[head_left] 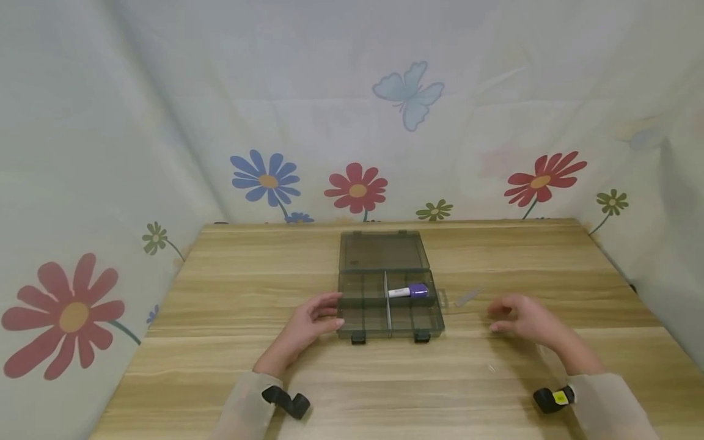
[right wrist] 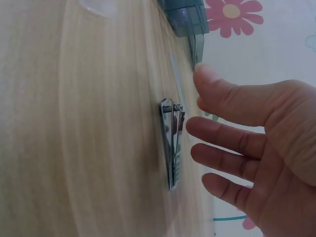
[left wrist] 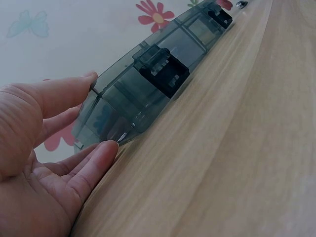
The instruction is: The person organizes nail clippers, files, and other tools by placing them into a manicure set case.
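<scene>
Pale, creased cloth (head_left: 308,91) is hanging behind the table (head_left: 258,263) and along both sides — a light-blue butterfly (head_left: 409,95) is sitting high in its print, while a blue flower (head_left: 267,181) and red flowers (head_left: 357,190) are lining the lower back. A larger red flower (head_left: 73,318) is showing at left. Soft light is falling over the table's streaky wood grain — brightening nearer the front.

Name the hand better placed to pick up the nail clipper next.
Probably the right hand: it is empty and beside the nail clipper, while the left hand holds the box.
</scene>
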`<control>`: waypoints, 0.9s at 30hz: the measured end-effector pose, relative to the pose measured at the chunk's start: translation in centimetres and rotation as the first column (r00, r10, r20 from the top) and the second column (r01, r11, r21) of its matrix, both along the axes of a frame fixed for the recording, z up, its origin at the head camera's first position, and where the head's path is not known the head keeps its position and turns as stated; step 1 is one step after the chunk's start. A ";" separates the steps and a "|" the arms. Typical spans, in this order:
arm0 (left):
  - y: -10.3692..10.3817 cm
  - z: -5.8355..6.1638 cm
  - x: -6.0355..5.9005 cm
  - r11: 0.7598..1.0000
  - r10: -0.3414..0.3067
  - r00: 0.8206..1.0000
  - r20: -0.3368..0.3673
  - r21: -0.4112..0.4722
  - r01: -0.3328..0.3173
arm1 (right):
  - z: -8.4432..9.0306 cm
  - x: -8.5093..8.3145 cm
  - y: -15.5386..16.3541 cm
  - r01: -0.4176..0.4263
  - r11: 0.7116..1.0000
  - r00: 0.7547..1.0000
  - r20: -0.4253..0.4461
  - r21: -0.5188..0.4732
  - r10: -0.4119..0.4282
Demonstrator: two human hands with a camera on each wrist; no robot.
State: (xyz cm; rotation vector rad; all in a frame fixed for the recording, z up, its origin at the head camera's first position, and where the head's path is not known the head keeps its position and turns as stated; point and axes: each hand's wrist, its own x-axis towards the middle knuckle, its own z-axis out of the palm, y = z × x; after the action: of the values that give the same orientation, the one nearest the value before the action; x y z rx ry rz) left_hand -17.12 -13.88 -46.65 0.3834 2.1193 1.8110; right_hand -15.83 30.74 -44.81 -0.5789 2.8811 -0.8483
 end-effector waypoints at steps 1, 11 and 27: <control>0.0 0.0 0.0 1.000 0.001 1.000 0.000 0.002 -0.001 | -0.1 0.0 0.1 -0.004 1.000 1.000 -0.008 0.003 0.004; -0.2 -0.3 0.1 1.000 0.020 1.000 0.000 0.007 -0.020 | -0.7 -0.3 0.0 -0.042 0.998 0.999 -0.025 0.046 0.043; -0.3 -2.9 -1.2 0.999 0.034 0.999 -0.013 -0.013 -0.035 | -1.4 0.2 0.6 -0.016 0.997 0.998 -0.054 0.076 0.020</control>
State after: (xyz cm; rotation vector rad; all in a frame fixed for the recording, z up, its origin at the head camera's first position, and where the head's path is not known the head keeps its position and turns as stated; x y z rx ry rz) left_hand -18.30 -14.18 -49.54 0.3580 2.1580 1.8172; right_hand -15.60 31.33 -46.25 -0.6290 2.9372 -0.7285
